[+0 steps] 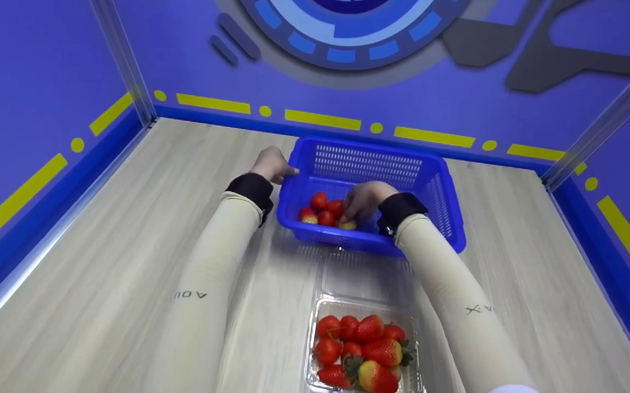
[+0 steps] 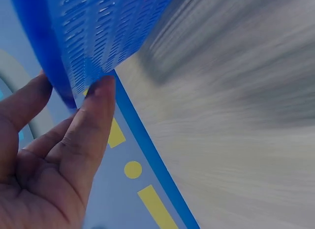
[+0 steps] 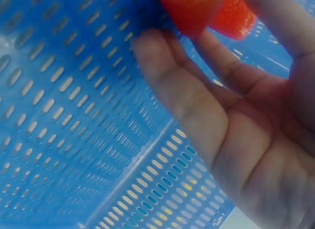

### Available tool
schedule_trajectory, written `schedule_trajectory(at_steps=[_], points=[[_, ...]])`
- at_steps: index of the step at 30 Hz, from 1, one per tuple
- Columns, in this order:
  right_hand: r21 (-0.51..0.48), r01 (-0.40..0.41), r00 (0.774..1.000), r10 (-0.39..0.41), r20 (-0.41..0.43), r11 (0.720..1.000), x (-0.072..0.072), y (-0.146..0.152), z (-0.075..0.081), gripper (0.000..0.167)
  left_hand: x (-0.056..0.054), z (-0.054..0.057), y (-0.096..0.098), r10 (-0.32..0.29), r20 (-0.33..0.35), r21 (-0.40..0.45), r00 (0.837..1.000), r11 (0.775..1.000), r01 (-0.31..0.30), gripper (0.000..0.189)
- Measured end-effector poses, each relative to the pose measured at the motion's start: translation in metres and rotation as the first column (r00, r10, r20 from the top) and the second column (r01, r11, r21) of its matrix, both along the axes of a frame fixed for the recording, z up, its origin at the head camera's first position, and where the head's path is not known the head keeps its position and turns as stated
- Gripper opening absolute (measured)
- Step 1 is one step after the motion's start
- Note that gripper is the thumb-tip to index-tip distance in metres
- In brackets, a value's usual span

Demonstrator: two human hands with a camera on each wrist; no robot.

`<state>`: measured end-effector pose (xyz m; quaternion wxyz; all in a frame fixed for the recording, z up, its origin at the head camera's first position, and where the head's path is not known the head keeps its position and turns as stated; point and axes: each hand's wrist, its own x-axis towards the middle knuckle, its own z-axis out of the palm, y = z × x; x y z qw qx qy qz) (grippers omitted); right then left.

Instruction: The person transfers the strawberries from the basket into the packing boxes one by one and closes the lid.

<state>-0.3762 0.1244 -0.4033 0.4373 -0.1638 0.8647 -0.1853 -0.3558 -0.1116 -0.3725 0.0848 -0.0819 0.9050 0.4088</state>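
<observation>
At the near left corner of a blue plastic basket (image 1: 372, 240), several red strawberries (image 1: 319, 201) lie together. My left hand (image 1: 272, 165) pinches the basket's left rim, with the rim between thumb and fingers in the left wrist view. Inside the basket, my right hand (image 1: 367, 197) reaches down and holds a pale-tipped strawberry (image 1: 347, 224) at the edge of the group. In the right wrist view the fingers (image 3: 197, 111) curve around a strawberry (image 3: 192, 12) near the slotted wall, and its upper part is cut off by the frame.
A clear plastic box (image 1: 315, 349) with several strawberries (image 1: 383, 351), some with green leaves, stands in front of the basket. Its transparent lid (image 1: 367, 281) lies folded out toward the basket. Blue walls (image 1: 195, 65) enclose the wooden tabletop (image 1: 129, 262) at the back and sides.
</observation>
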Motion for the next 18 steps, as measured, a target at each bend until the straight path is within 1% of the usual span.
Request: schedule_trajectory(at_steps=[2, 4, 6, 9, 12, 14, 18], points=[[-0.006, -0.002, 1.000, 0.002, 0.006, 1.000, 0.000, -0.001, -0.001, 0.030, -0.002, -0.001, 0.002, 0.022, 0.021, 0.012, 1.000, 1.000, -0.022, 0.020], [-0.016, 0.018, 1.000, -0.018, 0.011, 1.000, 0.000, -0.002, -0.002, 0.027, -0.003, -0.001, 0.003, 0.041, 0.033, 0.011, 0.999, 0.999, -0.041, 0.026], [-0.028, 0.043, 0.999, -0.042, 0.021, 0.999, -0.002, -0.003, -0.002, 0.024, -0.003, 0.000, 0.004, 0.045, 0.035, -0.020, 0.998, 0.999, -0.045, 0.032], [-0.048, 0.069, 0.997, -0.067, 0.048, 0.996, -0.003, -0.004, -0.003, 0.023, -0.004, 0.002, 0.006, 0.037, 0.032, -0.073, 0.999, 0.997, -0.034, 0.036], [-0.070, 0.058, 0.996, -0.053, 0.077, 0.996, -0.004, -0.006, -0.005, 0.027, -0.003, 0.003, 0.007, 0.030, 0.027, -0.118, 0.999, 0.993, -0.026, 0.036], [-0.074, 0.038, 0.996, -0.032, 0.084, 0.997, -0.003, -0.007, -0.006, 0.029, -0.002, 0.003, 0.008, 0.031, 0.028, -0.130, 0.999, 0.991, -0.027, 0.036], [-0.045, 0.027, 0.998, -0.024, 0.057, 0.999, 0.000, -0.012, -0.006, 0.025, -0.001, 0.003, 0.008, 0.034, 0.031, -0.124, 0.999, 0.992, -0.030, 0.035]])
